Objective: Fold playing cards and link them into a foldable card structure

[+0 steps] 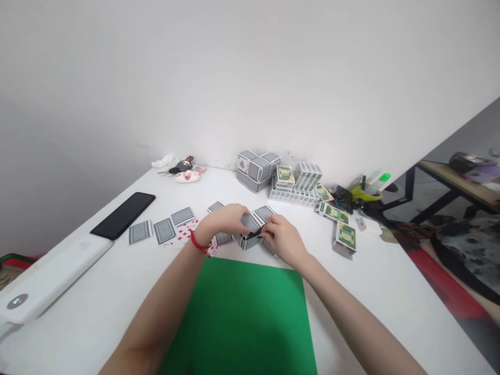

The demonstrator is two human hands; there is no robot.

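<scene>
Beyond the green mat (246, 312), both hands meet at stacks of grey-backed playing cards (252, 223). My left hand (228, 219), with a red cord bracelet (200, 245) at the wrist, has its fingers closed on the left side of the cards. From the right, my right hand (283, 237) pinches the same cards near their edge. Just behind the fingers lies another grey-backed stack (266, 210). Loose cards, some face down (164, 230) and some face up in red (183, 233), spread to the left, partly covered by my left arm.
At the wall stand piled card decks (253, 169) and rows of boxed decks (294, 194). Green-and-gold card boxes (345, 237) lie at the right. A black phone (124, 214), a long white device (58, 276) and a small pink-white case (188, 176) are at the left.
</scene>
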